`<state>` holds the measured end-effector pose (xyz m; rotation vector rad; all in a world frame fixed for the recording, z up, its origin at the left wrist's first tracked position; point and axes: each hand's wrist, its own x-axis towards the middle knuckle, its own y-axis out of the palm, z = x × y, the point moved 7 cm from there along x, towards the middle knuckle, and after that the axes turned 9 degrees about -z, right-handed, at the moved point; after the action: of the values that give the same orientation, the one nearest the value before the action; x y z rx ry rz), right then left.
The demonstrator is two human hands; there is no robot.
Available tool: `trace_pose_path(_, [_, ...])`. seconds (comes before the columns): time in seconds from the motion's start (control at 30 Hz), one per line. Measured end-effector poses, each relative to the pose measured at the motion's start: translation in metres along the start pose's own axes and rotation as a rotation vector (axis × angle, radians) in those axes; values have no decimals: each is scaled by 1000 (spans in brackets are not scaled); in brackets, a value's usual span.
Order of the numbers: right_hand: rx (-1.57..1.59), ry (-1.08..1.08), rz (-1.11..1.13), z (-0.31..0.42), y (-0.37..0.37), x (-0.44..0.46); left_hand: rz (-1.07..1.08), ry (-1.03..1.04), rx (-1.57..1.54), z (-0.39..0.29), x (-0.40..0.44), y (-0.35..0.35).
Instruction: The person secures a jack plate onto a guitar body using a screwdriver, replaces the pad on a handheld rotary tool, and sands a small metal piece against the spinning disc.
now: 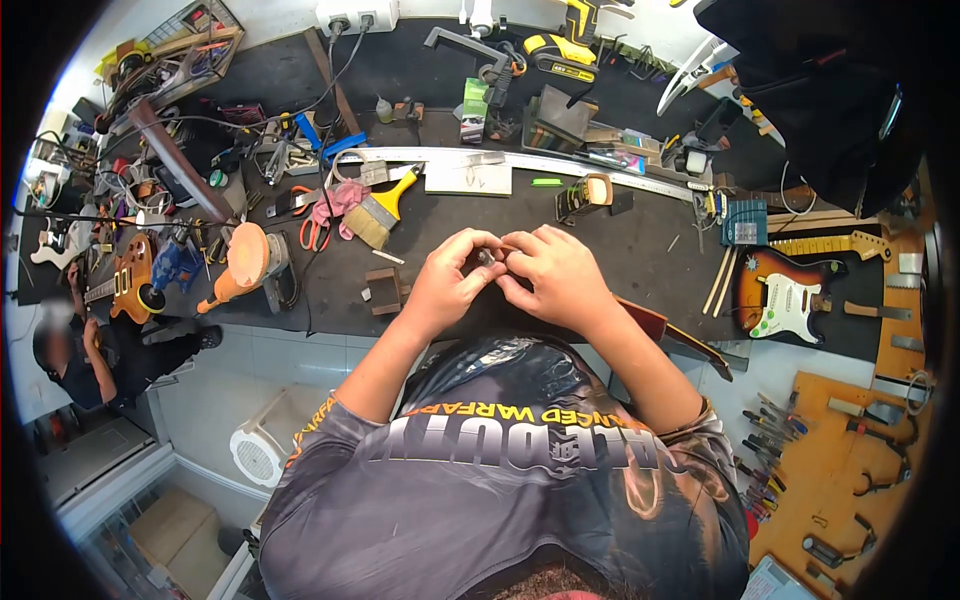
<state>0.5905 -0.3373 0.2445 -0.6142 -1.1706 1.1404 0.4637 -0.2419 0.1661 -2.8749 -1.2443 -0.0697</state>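
Note:
Close together over the front of the dark bench, my two hands meet at the fingertips. My left hand [455, 278] is closed in a pinch around a small metallic piece [487, 258], too small to name. My right hand [556, 277] is also closed, its curled fingertips and thumb at the right side of that piece; the fingers partly hide it. Left of my left hand sits a small brown wooden block [382, 291]. A wide brush with a yellow handle [384, 212] lies beyond it, and a dark box [582, 200] stands past my right hand.
Red-handled scissors [314, 236], a pink cloth [341, 203] and an orange disc-shaped tool [247, 258] lie to the left. A sunburst guitar body [786, 294] rests at the right. Another person [88, 345] sits with a guitar at far left. Screwdrivers [778, 420] hang at lower right.

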Motion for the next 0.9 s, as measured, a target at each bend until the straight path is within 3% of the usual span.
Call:
trace_pose_path(0.17, [-33,18,34,3,-4,-4,88,147,125,-15,7,-7])
trace_pose_path(0.43, [-192,-49,153,10,-10,-1,122,167,199,-17,14,-3])
trace_pose_path(0.53, [27,288,262,1,-15,-4,83,154,155,-15,18,-6])
trace_pose_path(0.63, [133,434,239,-7,-21,-15,103,156,115,-9,19,-6])
trace_pose_path(0.9, [145,329,-161,0,-7,-40,152,195,40,-7,28,10])
